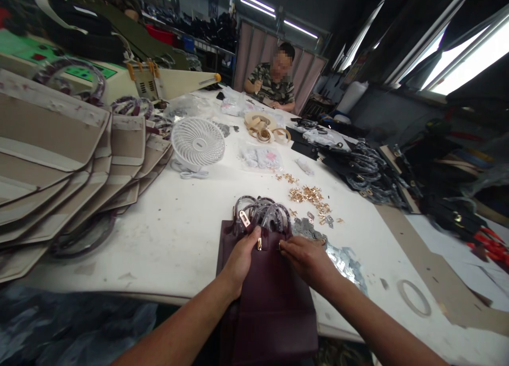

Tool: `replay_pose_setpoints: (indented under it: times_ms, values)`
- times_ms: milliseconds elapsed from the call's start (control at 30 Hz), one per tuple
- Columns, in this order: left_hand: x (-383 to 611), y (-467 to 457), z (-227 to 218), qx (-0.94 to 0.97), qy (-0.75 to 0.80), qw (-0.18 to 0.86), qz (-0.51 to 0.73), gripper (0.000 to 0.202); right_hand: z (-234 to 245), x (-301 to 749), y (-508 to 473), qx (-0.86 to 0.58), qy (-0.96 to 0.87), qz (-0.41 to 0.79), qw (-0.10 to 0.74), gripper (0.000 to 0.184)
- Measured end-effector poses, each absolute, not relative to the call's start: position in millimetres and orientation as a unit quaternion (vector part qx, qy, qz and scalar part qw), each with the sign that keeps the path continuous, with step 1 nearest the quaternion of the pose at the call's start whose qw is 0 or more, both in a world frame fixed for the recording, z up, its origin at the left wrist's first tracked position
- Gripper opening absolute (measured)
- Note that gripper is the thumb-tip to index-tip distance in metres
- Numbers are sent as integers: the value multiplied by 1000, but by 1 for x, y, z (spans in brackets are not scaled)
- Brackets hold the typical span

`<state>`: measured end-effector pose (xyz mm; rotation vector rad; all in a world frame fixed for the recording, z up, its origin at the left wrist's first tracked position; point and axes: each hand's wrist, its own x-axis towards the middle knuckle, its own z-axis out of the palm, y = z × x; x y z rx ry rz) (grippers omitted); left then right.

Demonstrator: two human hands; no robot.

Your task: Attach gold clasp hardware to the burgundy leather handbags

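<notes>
A dark burgundy leather bag panel [278, 313] hangs over the near table edge, with plastic-wrapped looped handles [264, 209] at its far end. My left hand [237, 262] grips its left side, thumb on top, beside an upright gold clasp piece [260, 244]. A slotted metal plate [244, 218] lies by the handles. On the right, my right hand [305, 253] pinches a tiny gold fitting [280, 244] against the leather; fingers partly hide it. Just beyond are loose gold fittings [308, 194], and silvery metal plates [345, 264] are heaped beside my right wrist.
Stacked bag panels [47, 138] crowd the left. A white fan [199, 143], tape rolls [260, 124] and a plastic bag of parts [260, 158] stand farther back. Black bag pieces [366, 170] and a pale ring [414, 297] lie right. A person [274, 79] sits across the table.
</notes>
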<state>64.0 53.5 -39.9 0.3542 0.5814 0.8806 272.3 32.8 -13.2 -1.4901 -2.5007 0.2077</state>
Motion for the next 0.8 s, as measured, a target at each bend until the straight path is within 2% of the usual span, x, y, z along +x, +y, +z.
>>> replay_pose_setpoints:
  times_ms: [167, 467, 600, 800]
  values:
    - [63, 54, -40, 168, 281, 851, 410, 51, -15, 269, 29, -528, -840, 41, 117, 24]
    - [64, 53, -44, 199, 309, 826, 427, 52, -3, 257, 31, -540, -840, -24, 43, 17]
    - [64, 54, -46, 190, 319, 831, 414, 54, -10, 256, 27, -572, -818, -23, 64, 16]
    - [64, 55, -47, 195, 331, 824, 416, 52, -19, 260, 26, -578, -804, 29, 139, 18]
